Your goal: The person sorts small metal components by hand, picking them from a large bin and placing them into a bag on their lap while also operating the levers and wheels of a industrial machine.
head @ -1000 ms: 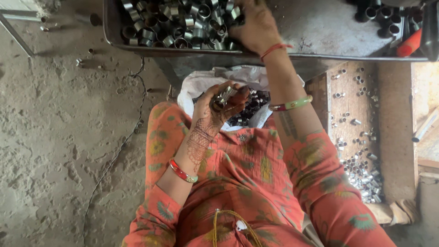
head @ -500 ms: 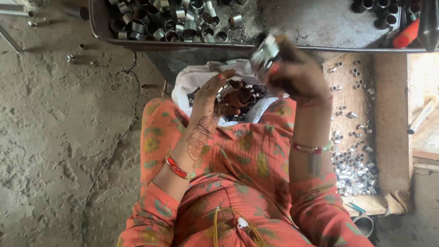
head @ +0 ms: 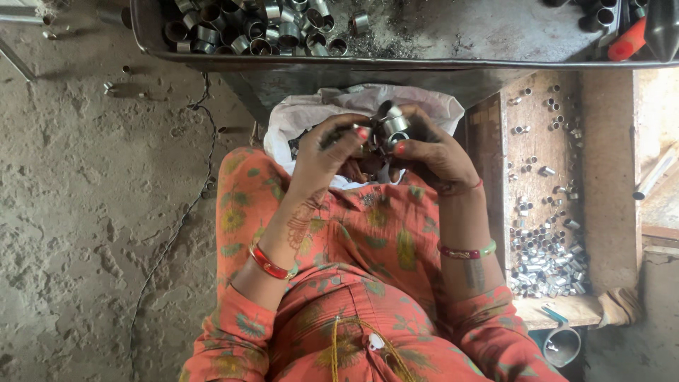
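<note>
— What does the head camera show?

— I look down on both hands raised over the lap. My left hand (head: 327,150) and right hand (head: 431,152) meet on a small cluster of metal sleeves (head: 387,124), fingers of each pinched around it. Just how many sleeves they grip, I can't tell.

— And around them?

— A white bag (head: 311,113) lies on the knees under the hands. Above, the metal counter (head: 460,35) carries a heap of loose sleeves (head: 247,28) at its left. To my right, a wooden tray (head: 601,177) holds more scattered ones.
</note>
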